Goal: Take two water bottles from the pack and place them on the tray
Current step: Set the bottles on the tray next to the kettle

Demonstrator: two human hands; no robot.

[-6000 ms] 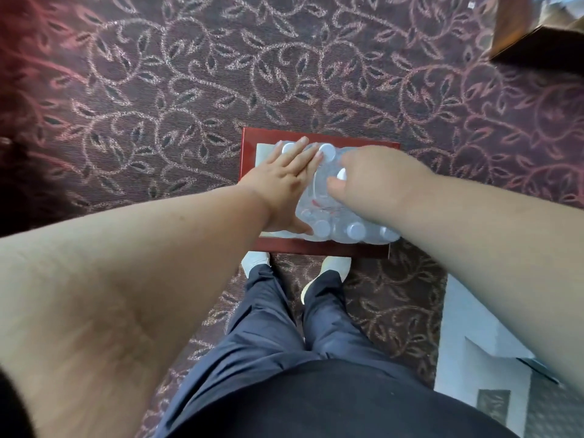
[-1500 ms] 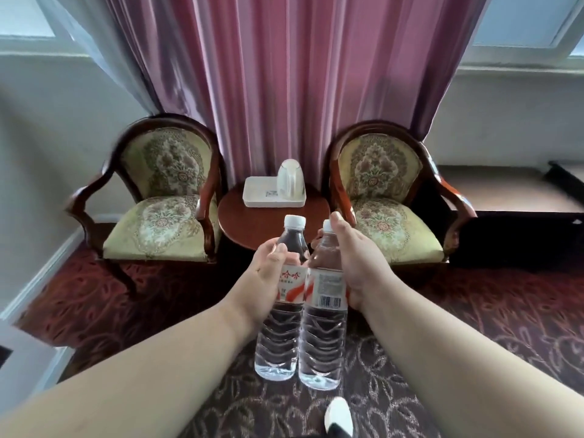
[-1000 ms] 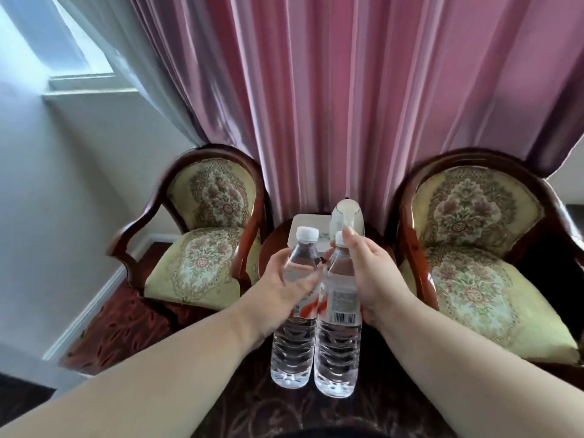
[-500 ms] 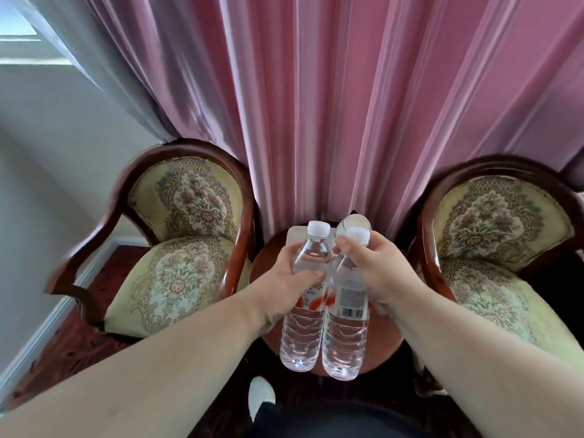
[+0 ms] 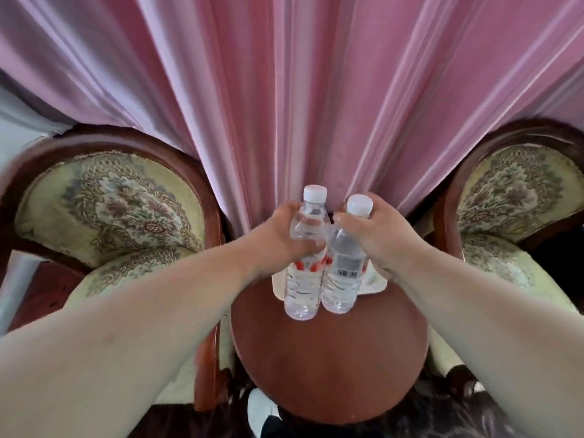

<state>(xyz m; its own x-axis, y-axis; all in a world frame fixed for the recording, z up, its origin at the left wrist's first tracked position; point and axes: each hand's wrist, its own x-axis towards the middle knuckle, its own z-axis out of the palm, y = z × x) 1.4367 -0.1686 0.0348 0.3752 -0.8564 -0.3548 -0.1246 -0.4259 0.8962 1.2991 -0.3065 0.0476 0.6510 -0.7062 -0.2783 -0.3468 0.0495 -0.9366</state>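
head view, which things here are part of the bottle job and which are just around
Part of the job:
- left bottle, held in left hand
- right bottle, held in right hand
- tray, white, mostly hidden behind the bottles

Just around:
- round table under the tray
- left chair
- right chair
- curtain

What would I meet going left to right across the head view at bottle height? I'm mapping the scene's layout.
Left armchair → left hand → left bottle → right bottle → right hand → right armchair.
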